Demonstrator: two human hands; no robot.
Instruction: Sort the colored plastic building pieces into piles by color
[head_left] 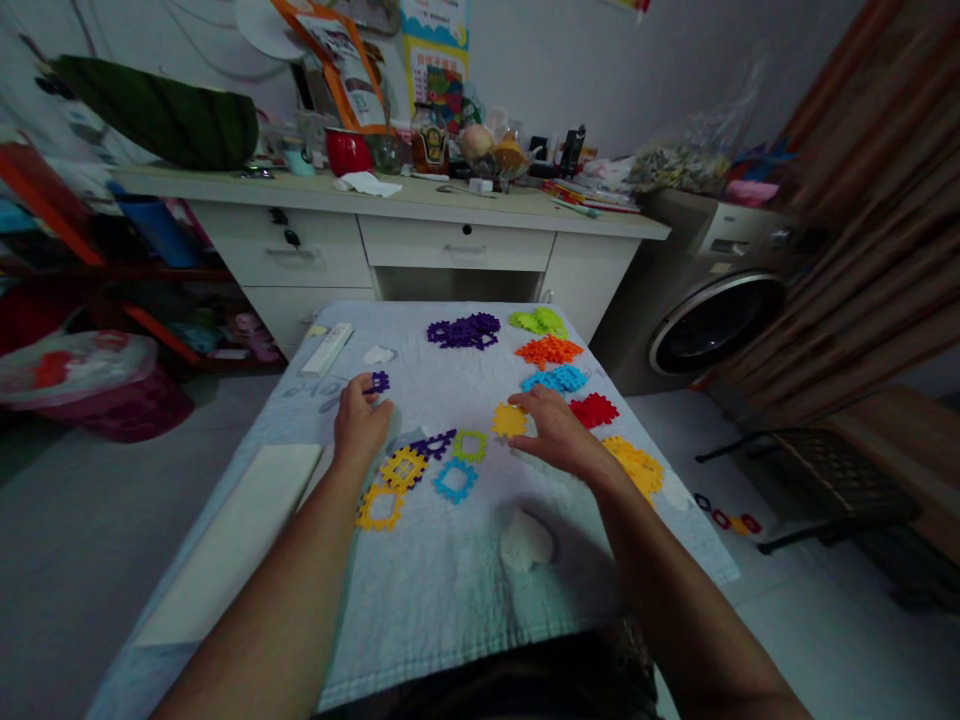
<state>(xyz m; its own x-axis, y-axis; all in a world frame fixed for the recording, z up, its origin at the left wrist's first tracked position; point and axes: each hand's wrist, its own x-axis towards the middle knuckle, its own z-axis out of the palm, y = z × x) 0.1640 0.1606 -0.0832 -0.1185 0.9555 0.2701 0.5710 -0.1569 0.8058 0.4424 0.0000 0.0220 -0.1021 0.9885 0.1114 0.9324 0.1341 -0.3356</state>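
Observation:
My left hand [360, 420] pinches a small purple interlocking plastic piece [381, 381] above the left part of the cloth. My right hand [553, 428] has thumb and fingers closed on the edge of a yellow toothed square piece [509, 420]. Between the hands lies a joined group: a yellow frame [395, 508], a yellow square [405, 457] and a purple triangle [442, 442]. Beside it are a green square frame [469, 434] and a blue frame [442, 482]. A purple pile [463, 331] lies farther back.
Green [538, 321], orange [549, 350], blue [555, 379], red [594, 410] and yellow piles [634, 466] line the table's right side. White boards [255, 530] lie left. A cluttered counter [420, 205] and a washing machine [712, 290] stand behind; a stool [832, 475] is right.

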